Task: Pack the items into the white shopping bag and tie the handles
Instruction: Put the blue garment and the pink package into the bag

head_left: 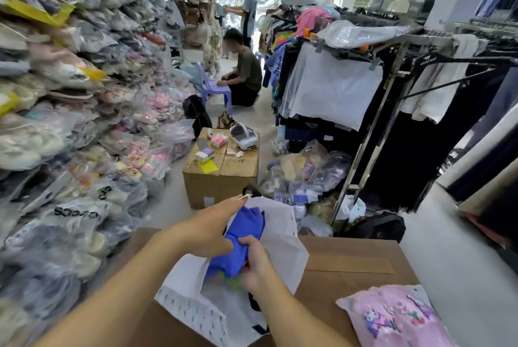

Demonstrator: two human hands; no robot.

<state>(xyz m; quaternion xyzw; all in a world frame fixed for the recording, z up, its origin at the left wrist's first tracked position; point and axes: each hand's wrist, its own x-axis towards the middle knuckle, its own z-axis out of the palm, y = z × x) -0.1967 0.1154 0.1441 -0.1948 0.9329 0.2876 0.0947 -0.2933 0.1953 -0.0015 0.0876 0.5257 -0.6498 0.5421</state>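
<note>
Clothing racks (364, 72) and stacked bagged goods lined the shop aisle. On a cardboard box (350, 262) lay the white shopping bag (283, 237); both the left hand (213, 230) and right hand (256, 262) gripped a blue garment (241, 237) at its mouth. A pink packaged shirt (392, 316) lay nearby.

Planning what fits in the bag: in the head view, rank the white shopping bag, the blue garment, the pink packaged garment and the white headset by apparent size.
1. white shopping bag
2. pink packaged garment, partly cut off by the frame
3. blue garment, bunched and partly hidden by both hands
4. white headset, though it sits farther away, so its true size is unsure
</note>
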